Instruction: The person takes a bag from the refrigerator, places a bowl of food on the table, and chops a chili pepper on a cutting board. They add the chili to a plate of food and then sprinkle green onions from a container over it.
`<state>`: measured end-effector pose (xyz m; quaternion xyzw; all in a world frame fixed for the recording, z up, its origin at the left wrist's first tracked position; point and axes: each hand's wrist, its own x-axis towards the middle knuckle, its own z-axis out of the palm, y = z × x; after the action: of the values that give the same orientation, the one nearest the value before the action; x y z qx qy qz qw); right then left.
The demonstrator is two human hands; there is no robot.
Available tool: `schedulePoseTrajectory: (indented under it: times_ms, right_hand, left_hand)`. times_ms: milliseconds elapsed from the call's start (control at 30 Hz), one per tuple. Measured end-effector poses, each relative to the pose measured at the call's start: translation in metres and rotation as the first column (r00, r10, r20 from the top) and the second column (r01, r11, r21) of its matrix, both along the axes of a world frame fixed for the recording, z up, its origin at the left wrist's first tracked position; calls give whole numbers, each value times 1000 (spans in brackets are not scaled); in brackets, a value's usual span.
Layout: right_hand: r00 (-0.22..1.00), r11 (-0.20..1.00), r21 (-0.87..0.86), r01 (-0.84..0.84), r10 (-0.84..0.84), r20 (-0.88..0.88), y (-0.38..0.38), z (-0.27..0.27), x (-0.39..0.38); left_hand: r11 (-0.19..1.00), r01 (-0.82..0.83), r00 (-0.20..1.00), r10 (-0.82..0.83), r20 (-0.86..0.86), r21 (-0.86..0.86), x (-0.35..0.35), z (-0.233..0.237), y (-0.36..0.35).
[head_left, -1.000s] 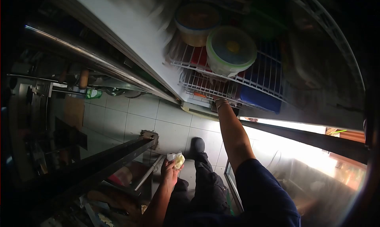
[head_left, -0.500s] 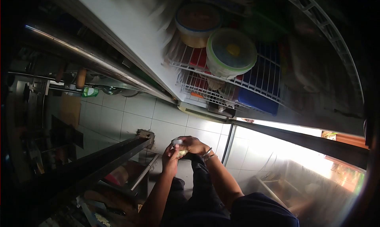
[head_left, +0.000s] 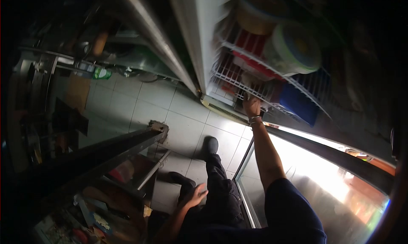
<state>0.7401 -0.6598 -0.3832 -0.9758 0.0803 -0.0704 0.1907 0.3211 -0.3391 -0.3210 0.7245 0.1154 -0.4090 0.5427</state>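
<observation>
My right hand (head_left: 252, 105), with bangles at its wrist, reaches into the opened fridge at the lower wire shelf (head_left: 238, 83). Its fingertips are in shadow by a pale bundle (head_left: 251, 80), and I cannot tell whether they grip anything. A blue container (head_left: 297, 103) lies just right of that hand. Above it, a round tub with a green-rimmed lid (head_left: 293, 50) stands on the upper wire shelf (head_left: 272, 64). Low over my legs, my left hand (head_left: 196, 196) is empty, with its fingers stretched apart.
A second round tub (head_left: 256, 21) sits deeper in the fridge. The fridge's vented lower edge (head_left: 225, 111) runs above the tiled floor (head_left: 180, 131). A glass-and-metal door (head_left: 297, 171) stands at right. A dark metal beam (head_left: 97, 159) and a cluttered shelf (head_left: 102, 220) are on the left.
Both hands were together around a small whitish thing. My right hand has since gone up and right into the fridge; my left has dropped lower and come free. The view has swung.
</observation>
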Motion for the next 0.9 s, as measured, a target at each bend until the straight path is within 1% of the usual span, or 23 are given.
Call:
schedulePoseTrajectory:
  times_ms: [33, 67, 100, 133, 167, 200, 233, 300, 333, 400, 467, 500, 533, 567, 600, 633, 667, 700, 733, 800, 833, 867, 900]
  right_hand:
    - [977, 997, -39, 71, -77, -198, -1, 1, 1]
    - [999, 987, -161, 17, -25, -43, -9, -13, -3]
    - [993, 986, -166, -19, 0, -114, -14, -20, -5]
    - [996, 962, -272, -39, 17, -83, -15, -30, -8]
    - [998, 925, -375, -57, 39, -55, -6, -27, -13]
    - [997, 928, -372, -15, -15, -77, 5, -26, -17]
    - [993, 927, -373, 30, -71, -98, 13, -22, -19]
    - [996, 925, -373, 73, -90, -28, 25, -22, -28]
    - [993, 911, -405, 79, -106, -44, 28, -26, -39]
    - [993, 896, -439, 74, -108, -53, 44, -26, -55]
    - [982, 979, -198, 44, -5, 190, 68, -16, -91]
    - [996, 965, -258, 40, -19, 82, 76, -22, -115]
    - [1000, 965, -260, 18, -12, 26, 87, -29, -143]
    - [1000, 965, -262, -1, -7, -30, 98, -38, -176]
    - [982, 970, -240, -47, 1, -191, 101, -65, -216]
    - [853, 974, -207, -89, -33, -520, 114, -71, -250]
    - [769, 977, -122, -175, 58, -637, 110, -116, -300]
    - [650, 950, -138, -279, 81, -756, 118, -142, -352]
    - [588, 936, -148, -320, 74, -805, 135, -150, -407]
    - [264, 937, 8, -350, 107, -959, 173, -115, -472]
    - [121, 943, 29, -332, 73, -990, 194, -93, -497]
    - [-6, 945, 20, -326, 19, -1000, 216, -68, -517]
    - [-89, 942, -17, -334, -50, -995, 238, -48, -533]
  left_hand:
    - [970, 220, 971, -228, 71, 101, -22, 4, 12]
    - [957, 286, 954, -279, -112, 52, -58, -5, 20]
    - [941, 339, 900, -329, -287, -14, -78, -7, 22]
    - [948, 318, 903, -310, -297, -21, -96, -10, 25]
    - [843, 533, 779, -523, -346, -76, -111, -3, 26]
    - [686, 713, 601, -706, -374, -149, -123, 5, 26]
    - [698, 697, 609, -698, -377, -166, -137, 4, 28]
    - [508, 855, 480, -852, -207, -107, -166, -2, 32]
    - [520, 845, 491, -847, -205, -122, -176, -4, 29]
    - [535, 829, 442, -803, -400, -160, -179, -14, 28]
    - [550, 822, 449, -787, -422, -151, -180, -8, 36]
    - [549, 825, 444, -778, -445, -136, -184, -4, 40]
    - [553, 822, 449, -778, -439, -139, -191, -1, 44]
    - [517, 852, 453, -807, -379, -83, -200, 3, 50]
    - [483, 875, 452, -833, -319, -19, -208, 2, 57]
    - [487, 873, 458, -832, -314, -18, -219, -2, 61]
    - [507, 861, 496, -816, -297, 43, -234, -8, 64]
    - [524, 845, 532, -800, -277, 107, -247, -11, 69]
    - [524, 844, 533, -802, -269, 114, -257, -10, 76]
    - [517, 824, 556, -817, -154, 232, -269, -7, 90]
    - [506, 826, 544, -831, -119, 249, -277, -14, 95]
    - [527, 791, 578, -811, -96, 310, -291, -24, 100]
    - [548, 752, 612, -787, -78, 367, -305, -31, 106]
